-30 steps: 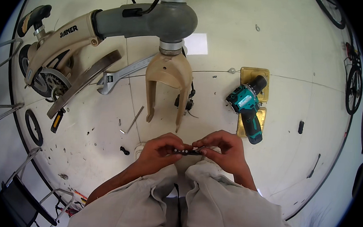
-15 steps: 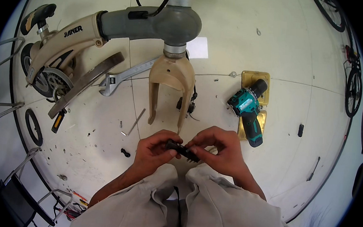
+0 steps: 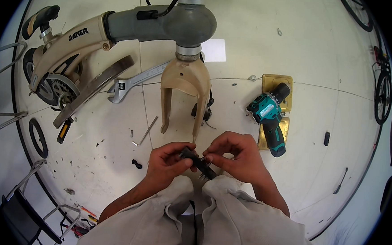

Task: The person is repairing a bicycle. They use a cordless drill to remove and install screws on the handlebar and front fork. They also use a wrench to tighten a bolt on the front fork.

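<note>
My left hand [image 3: 168,165] is closed round a dark oblong piece [image 3: 202,167] with thin bits sticking out, perhaps a folding tool, held tilted down to the right above my lap. My right hand [image 3: 236,156] pinches at the same piece's right side, thumb and fingertips on a small part I cannot make out. Just beyond my hands hangs the beige front fork [image 3: 185,74] of a bicycle. A teal and black drill [image 3: 268,115] lies on yellow trays [image 3: 284,81] to the right.
The bicycle frame [image 3: 80,39] reaches left, near an adjustable wrench [image 3: 138,78] and a metal bar [image 3: 95,89]. A hex key [image 3: 147,132], small loose parts and a tyre [image 3: 38,137] lie on the floor. A chair [image 3: 19,215] is lower left; another bicycle [image 3: 382,93] stands far right.
The dark piece has turned from roughly level to a downward tilt toward the right. My right hand has moved slightly up, away from my lap, and my left fingers have shifted along the piece.
</note>
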A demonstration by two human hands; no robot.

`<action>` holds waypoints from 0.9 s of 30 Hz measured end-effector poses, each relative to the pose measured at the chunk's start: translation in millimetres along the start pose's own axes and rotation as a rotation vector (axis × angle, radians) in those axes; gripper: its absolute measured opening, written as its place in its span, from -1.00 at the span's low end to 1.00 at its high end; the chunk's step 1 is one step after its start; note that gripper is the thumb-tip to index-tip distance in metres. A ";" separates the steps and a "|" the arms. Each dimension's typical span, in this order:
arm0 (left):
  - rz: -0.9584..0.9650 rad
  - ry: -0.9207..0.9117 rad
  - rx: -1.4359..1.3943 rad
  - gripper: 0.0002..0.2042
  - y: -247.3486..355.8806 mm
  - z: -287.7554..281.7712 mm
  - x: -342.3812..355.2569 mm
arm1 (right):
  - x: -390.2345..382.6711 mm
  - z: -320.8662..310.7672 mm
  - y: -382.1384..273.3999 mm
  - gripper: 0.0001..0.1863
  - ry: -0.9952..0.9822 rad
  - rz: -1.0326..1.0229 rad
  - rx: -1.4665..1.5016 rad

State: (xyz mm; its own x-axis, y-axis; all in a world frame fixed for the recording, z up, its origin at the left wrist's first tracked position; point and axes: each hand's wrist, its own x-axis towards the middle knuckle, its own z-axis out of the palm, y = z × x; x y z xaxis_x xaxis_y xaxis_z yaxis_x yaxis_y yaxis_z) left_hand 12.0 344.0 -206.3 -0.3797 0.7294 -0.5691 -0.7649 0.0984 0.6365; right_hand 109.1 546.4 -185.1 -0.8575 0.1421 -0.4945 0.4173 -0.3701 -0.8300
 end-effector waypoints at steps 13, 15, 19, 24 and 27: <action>-0.008 0.080 0.094 -0.66 1.9 3.0 -3.3 | 4.0 0.5 -17.0 -0.88 -0.065 -0.076 -0.316; -0.021 0.122 0.082 -0.67 4.1 7.4 -2.7 | 5.5 0.7 -19.9 -0.87 -0.091 -0.077 -0.319; -0.037 0.166 0.076 -0.69 4.8 9.3 -2.8 | 5.2 4.9 -21.4 -0.87 -0.106 -0.086 -0.329; 0.048 0.150 0.047 -0.69 2.1 7.6 1.4 | 1.4 11.9 -10.0 -0.85 0.074 -0.068 -0.208; 0.109 0.165 0.005 -0.70 3.5 8.6 4.4 | -2.5 7.2 0.8 -0.82 0.100 -0.076 -0.172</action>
State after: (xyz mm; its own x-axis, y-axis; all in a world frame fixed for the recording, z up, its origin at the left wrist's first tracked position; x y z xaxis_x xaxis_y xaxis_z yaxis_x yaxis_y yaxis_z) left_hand 12.0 353.4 -202.1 -0.5402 0.6154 -0.5741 -0.7123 0.0289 0.7013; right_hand 109.4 539.2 -182.7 -0.8580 0.2572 -0.4446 0.4049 -0.1937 -0.8936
